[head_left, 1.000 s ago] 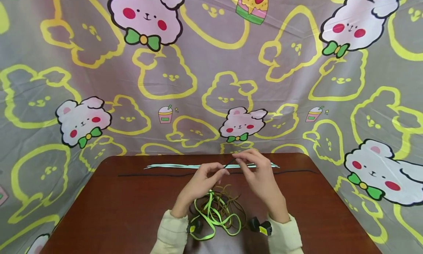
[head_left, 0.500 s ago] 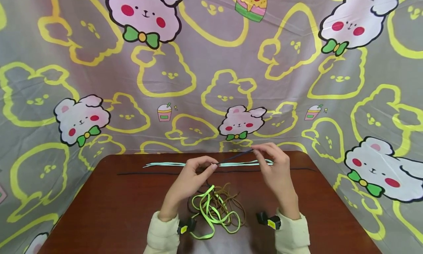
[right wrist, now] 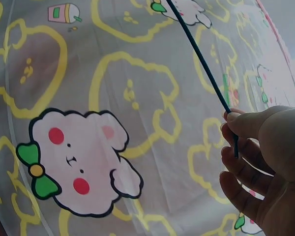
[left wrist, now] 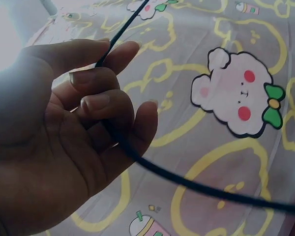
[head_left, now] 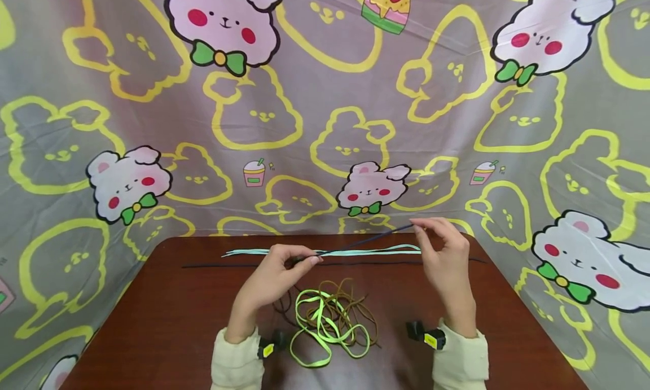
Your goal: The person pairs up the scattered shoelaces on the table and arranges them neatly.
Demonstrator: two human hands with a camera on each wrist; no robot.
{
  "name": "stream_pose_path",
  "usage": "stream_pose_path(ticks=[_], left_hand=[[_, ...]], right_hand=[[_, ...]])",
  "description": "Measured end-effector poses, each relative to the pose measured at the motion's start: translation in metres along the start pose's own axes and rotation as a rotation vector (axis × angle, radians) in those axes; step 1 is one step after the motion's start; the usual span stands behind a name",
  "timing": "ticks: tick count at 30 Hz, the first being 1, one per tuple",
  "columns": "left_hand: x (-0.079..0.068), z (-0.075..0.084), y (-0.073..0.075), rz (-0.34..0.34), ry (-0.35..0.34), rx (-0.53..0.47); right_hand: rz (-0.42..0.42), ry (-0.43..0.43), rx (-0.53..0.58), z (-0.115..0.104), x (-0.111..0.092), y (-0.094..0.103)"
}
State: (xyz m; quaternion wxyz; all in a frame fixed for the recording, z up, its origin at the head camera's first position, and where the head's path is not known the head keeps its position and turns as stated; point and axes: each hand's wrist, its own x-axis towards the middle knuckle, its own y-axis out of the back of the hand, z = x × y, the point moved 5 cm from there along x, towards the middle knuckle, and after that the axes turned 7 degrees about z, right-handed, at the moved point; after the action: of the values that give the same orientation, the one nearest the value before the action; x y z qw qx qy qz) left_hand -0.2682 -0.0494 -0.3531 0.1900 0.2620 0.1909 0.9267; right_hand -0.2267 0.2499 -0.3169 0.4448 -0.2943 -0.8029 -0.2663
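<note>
A thin dark blue cord [head_left: 373, 238] stretches between my two hands above the table. In the head view my left hand [head_left: 271, 274] is left of centre, thumb and fingers pinching the cord. The left wrist view shows the cord [left wrist: 172, 178] running through its curled fingers and trailing off to the right. Higher and farther right, my right hand [head_left: 449, 260] pinches the other part. In the right wrist view thumb and fingertips hold the cord [right wrist: 201, 58] close to its end, and a short tip sticks out below them.
Below the hands lies a tangle of neon yellow-green lace [head_left: 312, 366] and brown cord [head_left: 377, 329]. Pale blue laces [head_left: 365, 253] lie straight near the back edge of the brown table [head_left: 167, 316]. A dark cord [head_left: 218, 265] lies lengthwise just in front. Patterned cloth [head_left: 284, 96] surrounds the table.
My hands have moved apart, left hand leftward and right hand rightward and slightly up. The cord span between them has lengthened. The tangle on the table has come into fuller view.
</note>
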Motion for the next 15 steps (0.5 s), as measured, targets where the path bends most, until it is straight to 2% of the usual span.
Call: stream_pose_path(ticks=[15], left_hand=[[-0.008, -0.013, 0.035, 0.156, 0.025, 0.002]], right_hand=[[0.085, -0.072, -0.036, 0.021, 0.004, 0.023]])
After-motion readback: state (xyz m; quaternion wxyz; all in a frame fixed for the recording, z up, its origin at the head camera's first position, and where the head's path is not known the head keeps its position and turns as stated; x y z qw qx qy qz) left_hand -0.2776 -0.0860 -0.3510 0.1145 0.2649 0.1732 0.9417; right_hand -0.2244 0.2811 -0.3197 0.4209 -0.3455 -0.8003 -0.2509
